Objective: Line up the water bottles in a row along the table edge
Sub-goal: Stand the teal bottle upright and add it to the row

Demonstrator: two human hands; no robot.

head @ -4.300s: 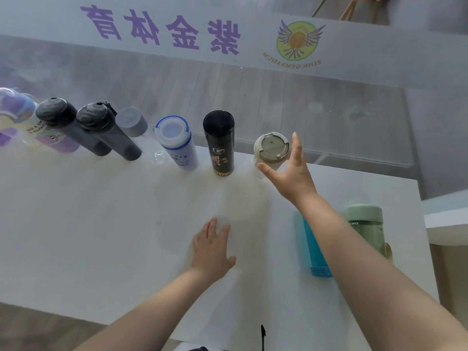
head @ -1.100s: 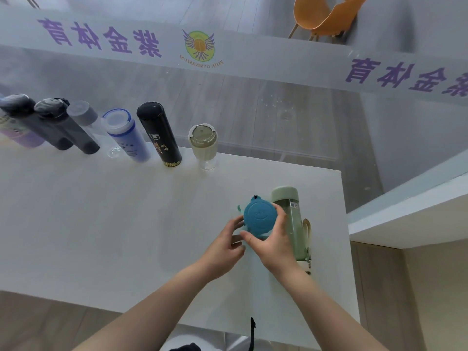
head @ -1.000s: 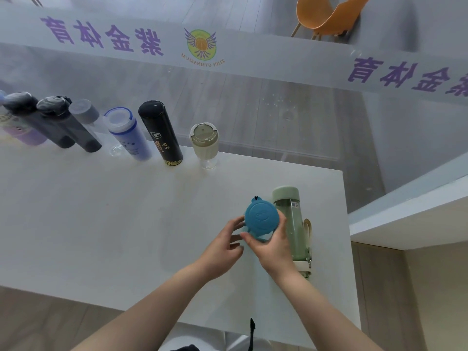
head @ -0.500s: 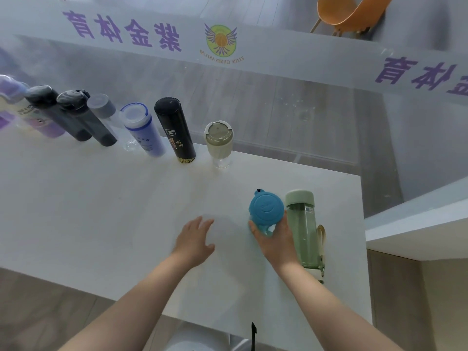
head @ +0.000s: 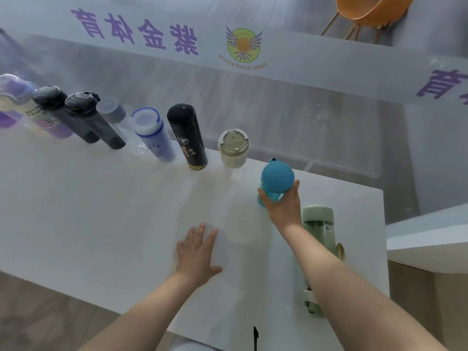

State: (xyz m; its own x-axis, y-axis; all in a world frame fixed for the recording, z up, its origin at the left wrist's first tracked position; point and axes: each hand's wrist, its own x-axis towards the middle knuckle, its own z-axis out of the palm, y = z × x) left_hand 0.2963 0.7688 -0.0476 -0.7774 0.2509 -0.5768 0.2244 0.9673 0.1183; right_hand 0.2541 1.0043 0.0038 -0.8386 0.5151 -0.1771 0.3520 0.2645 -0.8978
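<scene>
Several bottles stand in a row along the far edge of the white table (head: 101, 211): purple ones at far left, two dark grey ones (head: 83, 115), a clear grey-capped one (head: 111, 114), a lilac one (head: 152, 134), a black flask (head: 187, 135) and a beige-lidded cup (head: 233, 148). My right hand (head: 279, 206) is shut on a blue bottle (head: 277, 177), held just right of the beige cup near the far edge. My left hand (head: 197, 252) rests flat on the table, fingers apart. A pale green bottle (head: 317, 229) stands behind my right forearm.
A glass wall with purple lettering and a round logo (head: 243, 45) runs beyond the far edge. The table's right edge (head: 385, 249) lies close to the green bottle, with a white ledge (head: 428, 239) beyond. An orange chair (head: 367, 11) shows through the glass.
My right hand has carried the blue bottle away from the green bottle toward the far edge, beside the beige cup. My left hand let go of it and now lies flat on the table.
</scene>
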